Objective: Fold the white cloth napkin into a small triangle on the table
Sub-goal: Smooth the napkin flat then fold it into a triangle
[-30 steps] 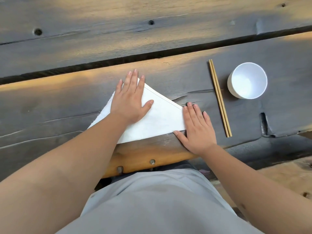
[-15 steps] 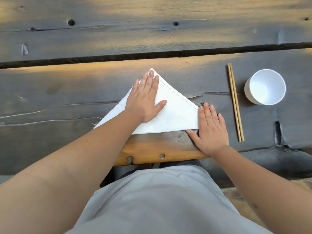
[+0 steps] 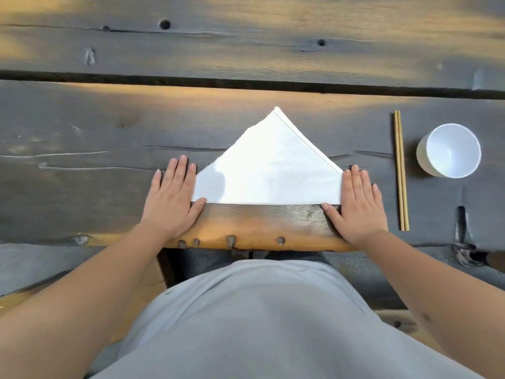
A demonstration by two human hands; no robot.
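Warm, low light is falling across the dark wooden counter in soft amber bands, strongest along the far planks and fading toward the near edge, which is glowing orange-brown. The white napkin is reflecting brightly, nearly washing out its weave, while a faint grey shadow is lying on its lower left part. The white cup is showing a soft bluish highlight inside and casting a dim shadow to its left. The wide lens is bowing the plank gaps toward the edges, and the forearms and grey shirt at the bottom are looking stretched and slightly soft.
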